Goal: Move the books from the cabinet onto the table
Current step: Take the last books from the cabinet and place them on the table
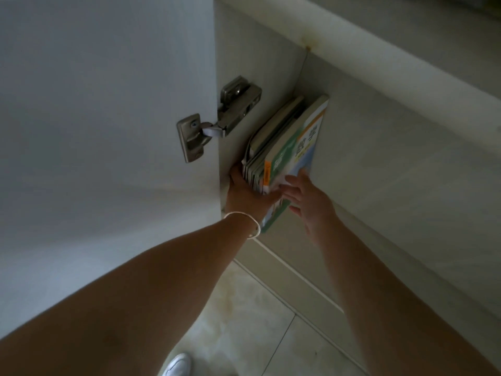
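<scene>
A stack of several thin books [291,143] stands on edge inside the open cabinet [379,137], leaning against its left inner wall. The front book has a green and blue cover with an orange spine. My left hand [245,195], with a white bracelet on the wrist, grips the near end of the stack: fingers along its left side, thumb across the front. My right hand [307,203] is open with spread fingers, its fingertips touching the front cover. The books' lower edges are hidden behind my hands.
The white cabinet door [108,104] stands open on the left, held by a metal hinge [217,120]. The cabinet's top edge [352,42] runs across the upper right. Pale floor tiles [257,321] lie below, with a white shoe [177,365] at the bottom edge.
</scene>
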